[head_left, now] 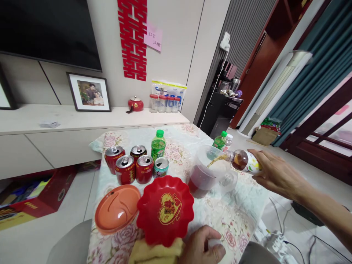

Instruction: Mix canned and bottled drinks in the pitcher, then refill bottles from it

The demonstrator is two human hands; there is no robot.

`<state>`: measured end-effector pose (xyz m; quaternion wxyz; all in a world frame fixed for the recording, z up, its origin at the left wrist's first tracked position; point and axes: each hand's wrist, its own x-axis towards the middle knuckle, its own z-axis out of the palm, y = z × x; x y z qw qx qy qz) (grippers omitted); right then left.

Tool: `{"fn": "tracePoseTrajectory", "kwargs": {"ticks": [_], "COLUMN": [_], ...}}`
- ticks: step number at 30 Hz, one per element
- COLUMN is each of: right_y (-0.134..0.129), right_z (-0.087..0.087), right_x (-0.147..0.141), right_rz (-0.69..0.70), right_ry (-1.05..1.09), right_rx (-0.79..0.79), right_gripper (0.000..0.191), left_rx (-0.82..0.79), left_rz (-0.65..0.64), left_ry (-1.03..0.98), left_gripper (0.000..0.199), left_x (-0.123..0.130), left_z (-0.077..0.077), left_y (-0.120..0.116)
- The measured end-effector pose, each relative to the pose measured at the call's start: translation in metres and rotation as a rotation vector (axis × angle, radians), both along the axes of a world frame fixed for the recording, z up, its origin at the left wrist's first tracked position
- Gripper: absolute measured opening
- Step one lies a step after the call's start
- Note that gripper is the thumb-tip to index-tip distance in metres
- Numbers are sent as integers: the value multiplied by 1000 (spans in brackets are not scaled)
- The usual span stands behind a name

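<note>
My right hand (265, 167) grips a drink bottle (243, 160) with a flowered label, tilted with its mouth to the left. A stream of amber liquid runs from it into a clear plastic pitcher (202, 172), which holds dark reddish liquid. At the near edge of the table, my left hand (203, 245) is curled, with a small white cap-like object (214, 244) between thumb and fingers, partly hidden. A red scalloped plate (165, 209) and a folded yellow cloth (156, 253) lie beside that hand. Left of the plate is an orange oval dish (117, 208).
Several opened cans (125, 169) stand at the table's left, near a green-capped bottle (158, 145). Behind the pitcher are another green bottle (220, 141) and a white-capped bottle (228, 139). Cables and a power strip (276, 244) lie on the floor at right.
</note>
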<state>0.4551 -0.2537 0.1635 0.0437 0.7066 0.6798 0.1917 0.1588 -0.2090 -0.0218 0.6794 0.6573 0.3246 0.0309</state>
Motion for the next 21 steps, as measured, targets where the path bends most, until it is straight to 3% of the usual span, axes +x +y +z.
{"fn": "tracePoseTrajectory", "kwargs": {"ticks": [4,21], "right_y": [1,9], "right_z": [3,30], "right_x": [-3,-27], "right_rz": [2,-10], "right_ry": [-66,-195], "right_rx": [34,-24], "right_gripper": [57,57], "left_rx": [1,15], "left_rz": [-1,18], "left_ry": [-32,-17], "left_gripper": [39,37], "left_x": [-1,-3], "left_z": [-10,-1], "left_y": [-1,-4]}}
